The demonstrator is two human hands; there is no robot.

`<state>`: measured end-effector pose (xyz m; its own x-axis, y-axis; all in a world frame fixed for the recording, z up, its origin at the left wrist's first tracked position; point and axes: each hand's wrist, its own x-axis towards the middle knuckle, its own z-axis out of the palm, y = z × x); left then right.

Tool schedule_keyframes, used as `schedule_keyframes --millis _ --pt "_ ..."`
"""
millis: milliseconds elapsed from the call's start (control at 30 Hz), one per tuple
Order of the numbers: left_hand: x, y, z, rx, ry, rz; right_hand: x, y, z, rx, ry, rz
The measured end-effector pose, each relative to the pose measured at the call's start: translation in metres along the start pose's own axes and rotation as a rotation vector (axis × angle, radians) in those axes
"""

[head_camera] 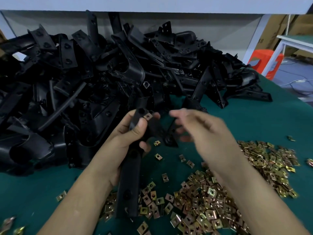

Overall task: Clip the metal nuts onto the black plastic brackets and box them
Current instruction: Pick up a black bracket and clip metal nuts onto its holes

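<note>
One nut (148,116) is clipped on the far end of the bracket (129,175) gripped in the left hand (125,133), while the blurred right hand (203,133) hangs loose-fingered and seemingly empty just beside it; next it likely must fetch another from the heap (211,200) below its wrist.

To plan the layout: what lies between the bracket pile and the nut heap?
Head view: green mat with a few loose nuts; above it the left hand grips a bracket, the right hand hovers, blurred.
</note>
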<state>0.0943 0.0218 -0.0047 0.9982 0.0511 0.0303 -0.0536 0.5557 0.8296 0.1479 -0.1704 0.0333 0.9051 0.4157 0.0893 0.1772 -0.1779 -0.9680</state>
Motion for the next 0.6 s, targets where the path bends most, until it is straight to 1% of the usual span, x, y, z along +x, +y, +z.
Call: schedule_keyframes --millis 33,67,100,133,167,200,233,300,467,533,600 --pt "0.0 0.001 -0.001 -0.051 0.021 0.003 0.004 0.004 -0.009 -0.139 0.075 -0.014" --pt "0.001 0.001 -0.001 -0.091 0.03 0.002 0.008 0.008 -0.018 -0.33 0.083 -0.02" --pt "0.0 0.002 -0.001 -0.111 0.035 0.0 0.01 0.012 -0.024 -0.522 0.006 0.006" --pt "0.0 0.002 -0.001 -0.116 0.042 -0.003 0.011 0.016 -0.027 -0.666 -0.114 0.059" --pt "-0.001 0.003 -0.001 -0.115 0.056 -0.007 0.011 0.019 -0.027 -0.757 -0.221 0.115" --pt "-0.001 0.003 -0.001 -0.117 0.079 -0.013 0.01 0.023 -0.025 -0.789 -0.284 0.148" --pt "-0.001 0.004 0.0 -0.124 0.102 -0.019 0.009 0.025 -0.022 -0.793 -0.297 0.145" --pt "-0.002 0.004 0.002 -0.141 0.117 -0.029 0.007 0.028 -0.018 -0.768 -0.268 0.101" --pt "-0.004 0.004 0.006 -0.165 0.083 -0.06 0.007 0.035 -0.014 -0.718 -0.266 0.061" --pt "-0.004 0.006 0.007 -0.166 0.072 -0.094 0.007 0.034 -0.013 -0.668 -0.223 0.021" --pt "-0.005 0.008 0.008 -0.207 0.063 -0.14 0.007 0.03 -0.01 -0.542 -0.151 -0.037"
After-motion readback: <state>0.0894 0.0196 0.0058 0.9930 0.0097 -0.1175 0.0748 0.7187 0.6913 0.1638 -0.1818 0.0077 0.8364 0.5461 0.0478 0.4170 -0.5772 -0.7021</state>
